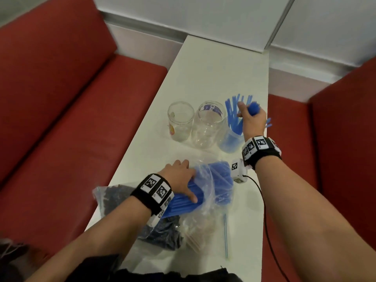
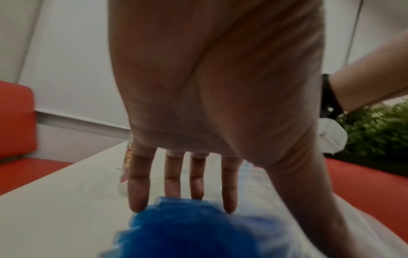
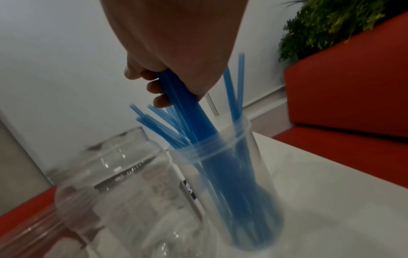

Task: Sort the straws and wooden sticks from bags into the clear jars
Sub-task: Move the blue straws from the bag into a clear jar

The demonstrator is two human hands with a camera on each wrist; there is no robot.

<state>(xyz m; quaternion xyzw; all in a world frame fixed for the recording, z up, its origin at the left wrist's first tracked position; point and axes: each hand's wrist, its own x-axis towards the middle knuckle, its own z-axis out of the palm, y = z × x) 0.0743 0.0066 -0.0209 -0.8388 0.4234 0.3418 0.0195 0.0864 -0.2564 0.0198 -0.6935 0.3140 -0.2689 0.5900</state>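
Observation:
Three clear jars stand in a row on the white table [image 1: 203,78]: a left jar [image 1: 180,121] and a middle jar [image 1: 209,125] hold nothing, and the right jar [image 1: 231,139] [image 3: 232,183] holds several blue straws. My right hand [image 1: 252,119] [image 3: 167,57] grips a bundle of blue straws [image 3: 187,108] whose lower ends are inside that jar. My left hand [image 1: 180,178] [image 2: 187,183] lies flat, fingers straight, on a clear bag of blue straws [image 1: 207,186] [image 2: 198,232].
A bag of dark pieces [image 1: 120,198] and a bag of pale wooden sticks [image 1: 199,228] lie under and near the straw bag. One striped straw [image 1: 225,235] lies loose on the table. Red bench seats [image 1: 71,119] flank the table. A black cable [image 1: 264,210] trails from the right wrist.

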